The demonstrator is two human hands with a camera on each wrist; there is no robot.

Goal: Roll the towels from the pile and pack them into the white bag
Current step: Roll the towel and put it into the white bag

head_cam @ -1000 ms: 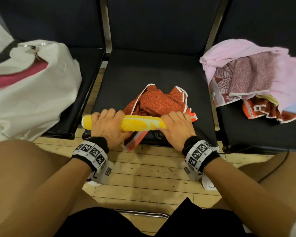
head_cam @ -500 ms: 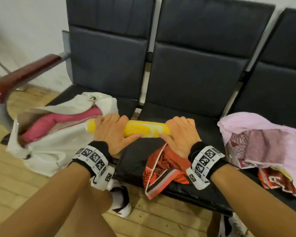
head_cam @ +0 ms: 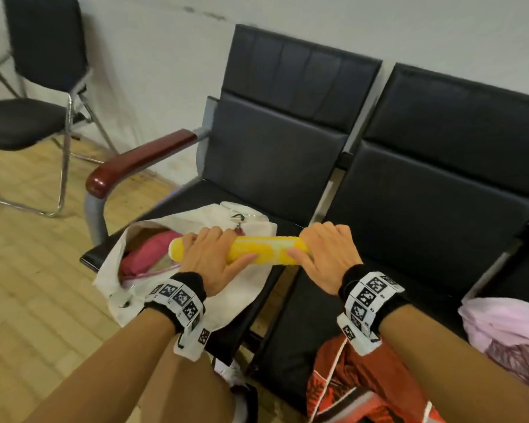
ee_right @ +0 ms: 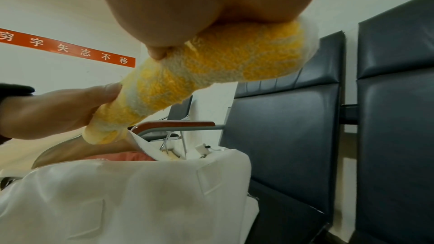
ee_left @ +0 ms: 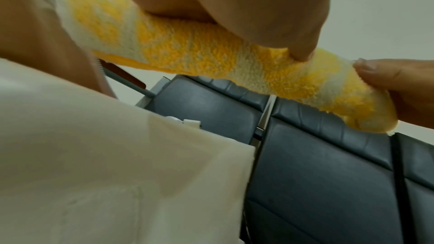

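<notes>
Head view showing both hands gripping a rolled yellow towel (head_cam: 264, 250), held level in the air. Left hand (head_cam: 209, 264) wrapping its fingers over the roll near one end, thumb pressing along the near side; right hand (head_cam: 324, 254) curling round the other end. Roll hovering above the white bag (head_cam: 251, 282), its left end over the bag's open mouth and its right end reaching past the bag's far side. Not touching the bag.

White bag sitting on the black bench seat (head_cam: 257, 166) beside the red-brown armrest (head_cam: 141, 160), mouth gaping, with a pink rolled towel (head_cam: 147, 254) lying inside. Orange-red patterned towel (head_cam: 358, 383) spreading on the next seat over from the bag, near its front edge, below the right wrist. Pink towel pile (head_cam: 507, 334) lying one seat further from the bag, partly cut off by the frame edge. Black chair (head_cam: 28, 117) standing apart on the wooden floor, beyond the armrest.

Left wrist view showing the yellow-and-white terry roll (ee_left: 211, 58) from below, thumb of the left hand (ee_left: 234, 6) digging into it, white bag cloth (ee_left: 117, 173) underneath. Right wrist view showing the right hand (ee_right: 187, 6) squeezing the roll (ee_right: 199, 73) above the bag (ee_right: 129, 192), open zip edge just under the roll's far end.
</notes>
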